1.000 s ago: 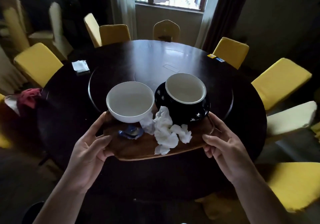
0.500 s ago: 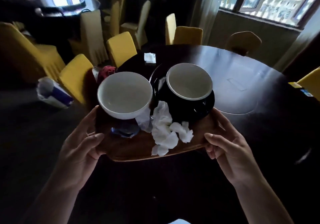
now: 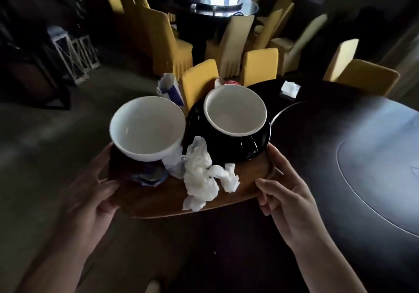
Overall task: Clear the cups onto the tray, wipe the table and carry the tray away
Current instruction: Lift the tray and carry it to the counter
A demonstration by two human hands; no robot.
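Note:
I hold a brown wooden tray (image 3: 163,199) in the air in front of me. My left hand (image 3: 95,193) grips its left edge and my right hand (image 3: 283,193) grips its right edge. On the tray stand a white cup (image 3: 147,129) at the left and a black cup with a white inside (image 3: 235,109) on a black saucer (image 3: 229,152) at the right. Crumpled white tissues (image 3: 204,177) lie in front of the cups, and a small blue wrapper (image 3: 149,177) lies under the white cup's near side.
The dark round table (image 3: 340,156) with its inset turntable lies to my right, with a white napkin (image 3: 290,88) on it. Yellow-covered chairs (image 3: 199,79) stand ahead. A second round table (image 3: 222,4) with chairs is farther back. Dark floor spreads to the left.
I have turned left with the tray; the dark table has slid from the middle of the view to the right, and the second table and more chairs have come into view.

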